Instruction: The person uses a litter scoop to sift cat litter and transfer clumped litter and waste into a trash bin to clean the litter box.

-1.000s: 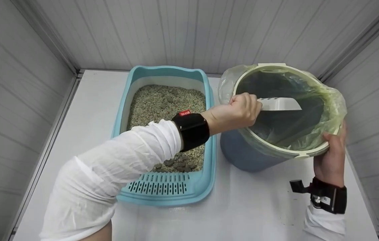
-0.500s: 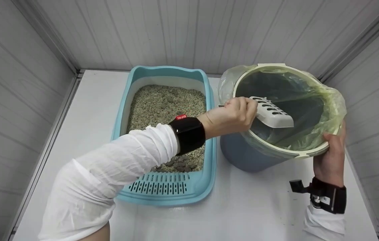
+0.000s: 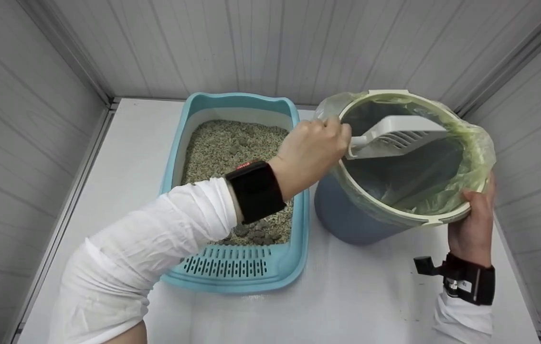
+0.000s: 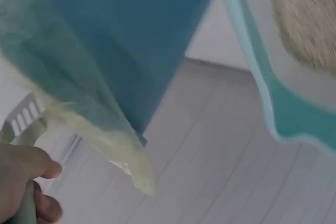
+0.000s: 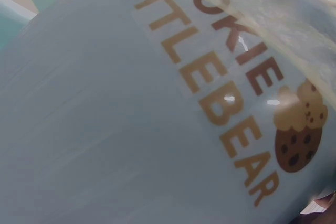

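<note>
My left hand grips the handle of a white slotted litter scoop. The scoop's head is over the mouth of a blue bin and points right, its slots on the near lower side. No litter shows on it. In the left wrist view, fingers curl round the handle, and part of the slotted scoop appears beyond the bag. A yellowish clear bag lines the bin and folds over its cream rim. My right hand holds that rim at the right, thumb on top; its other fingers are mostly hidden.
Left of the bin stands a blue litter box with grey-brown litter and dark clumps near its slotted front step. My left forearm crosses above it. Grey panelled walls enclose the white table at the back and sides.
The scoop has swung up and turned over, from slots facing up and head angled down to slots facing lower and near. My left hand moved left and back. The right hand stayed put.
</note>
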`<state>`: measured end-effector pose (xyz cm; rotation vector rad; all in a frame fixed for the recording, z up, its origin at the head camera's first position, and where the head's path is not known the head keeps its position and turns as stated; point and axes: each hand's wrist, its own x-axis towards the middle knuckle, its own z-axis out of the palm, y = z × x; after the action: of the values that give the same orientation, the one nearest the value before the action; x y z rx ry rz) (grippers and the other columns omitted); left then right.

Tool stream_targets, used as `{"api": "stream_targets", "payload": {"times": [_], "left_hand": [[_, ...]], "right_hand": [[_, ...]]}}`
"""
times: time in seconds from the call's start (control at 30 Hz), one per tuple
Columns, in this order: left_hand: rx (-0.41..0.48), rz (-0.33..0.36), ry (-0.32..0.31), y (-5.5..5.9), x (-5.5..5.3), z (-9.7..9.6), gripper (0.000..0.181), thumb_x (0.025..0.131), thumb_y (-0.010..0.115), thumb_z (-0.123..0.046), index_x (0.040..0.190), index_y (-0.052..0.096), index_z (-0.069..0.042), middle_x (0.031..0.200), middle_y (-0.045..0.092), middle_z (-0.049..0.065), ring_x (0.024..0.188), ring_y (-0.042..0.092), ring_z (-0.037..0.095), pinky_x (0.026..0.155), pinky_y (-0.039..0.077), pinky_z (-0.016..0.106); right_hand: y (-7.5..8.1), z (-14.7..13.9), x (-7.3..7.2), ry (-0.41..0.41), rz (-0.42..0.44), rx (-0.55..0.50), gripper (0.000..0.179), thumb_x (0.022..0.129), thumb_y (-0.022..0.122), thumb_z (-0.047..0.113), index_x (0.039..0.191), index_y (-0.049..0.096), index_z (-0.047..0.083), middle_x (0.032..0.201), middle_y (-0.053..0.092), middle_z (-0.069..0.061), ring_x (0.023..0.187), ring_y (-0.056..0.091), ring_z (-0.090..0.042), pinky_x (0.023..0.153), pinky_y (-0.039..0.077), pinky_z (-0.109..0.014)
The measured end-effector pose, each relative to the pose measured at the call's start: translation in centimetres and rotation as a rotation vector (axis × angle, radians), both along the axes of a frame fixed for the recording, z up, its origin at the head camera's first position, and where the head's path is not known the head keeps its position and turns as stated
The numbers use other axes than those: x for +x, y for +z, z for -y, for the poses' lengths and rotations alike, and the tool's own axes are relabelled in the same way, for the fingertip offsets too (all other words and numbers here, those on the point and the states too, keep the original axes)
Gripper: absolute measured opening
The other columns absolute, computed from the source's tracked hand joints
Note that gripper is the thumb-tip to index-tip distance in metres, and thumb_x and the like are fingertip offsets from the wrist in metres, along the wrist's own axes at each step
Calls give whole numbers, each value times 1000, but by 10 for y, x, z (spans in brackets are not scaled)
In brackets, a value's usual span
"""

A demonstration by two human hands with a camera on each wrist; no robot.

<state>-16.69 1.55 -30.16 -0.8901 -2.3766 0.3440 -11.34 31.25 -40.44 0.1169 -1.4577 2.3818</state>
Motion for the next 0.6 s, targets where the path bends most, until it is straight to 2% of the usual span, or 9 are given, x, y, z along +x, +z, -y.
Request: {"api": "stream_targets", "payload": {"times": [0.1, 0.17, 0.23, 0.33, 0.47, 0.6], "left_hand": [[137, 282, 61, 8, 0, 8, 8, 95, 51, -14, 92, 57, -10, 80, 64, 4, 60, 60, 16, 52, 51, 30], [210, 398, 89, 12, -1, 15, 11, 94, 54, -20, 96, 56, -10, 82, 65, 5, 63, 61, 20, 55, 51, 35], [278, 463, 95, 14, -2, 22, 16, 94, 54, -27, 94, 55, -11, 78, 65, 4, 64, 61, 21, 56, 50, 37], [364, 529, 88, 15, -1, 35, 16, 94, 50, -27, 87, 54, -13, 71, 58, 1, 63, 56, 20, 54, 47, 38], [434, 640, 93, 15, 2, 54, 20, 93, 51, -31, 80, 51, -15, 66, 49, -2, 59, 50, 16, 51, 43, 36], [502, 737, 108, 11, 7, 76, 22, 94, 52, -34, 83, 56, -15, 66, 50, -4, 56, 48, 13, 50, 42, 32]], "right_hand": [[1, 0, 0, -14, 11, -5, 65, 84, 34, -2, 146, 32, 18, 149, 26, -15, 133, 28, -30, 102, 34, -33], [1, 0, 1, -17, 14, -12, 65, 84, 35, -2, 145, 32, 18, 148, 27, -15, 133, 28, -29, 102, 34, -34], [1, -1, 1, -18, 16, -13, 64, 84, 35, -2, 145, 32, 18, 148, 27, -15, 133, 29, -29, 102, 34, -34], [0, 0, 1, -13, 11, -13, 65, 84, 34, -2, 145, 32, 18, 148, 27, -15, 133, 28, -30, 102, 35, -34], [1, -1, 0, 10, -7, 10, 66, 84, 31, -3, 146, 31, 18, 150, 24, -15, 137, 23, -31, 106, 31, -35], [2, -1, 1, 18, -9, 20, 67, 84, 30, -3, 147, 30, 19, 152, 23, -14, 139, 20, -31, 109, 27, -35]]}}
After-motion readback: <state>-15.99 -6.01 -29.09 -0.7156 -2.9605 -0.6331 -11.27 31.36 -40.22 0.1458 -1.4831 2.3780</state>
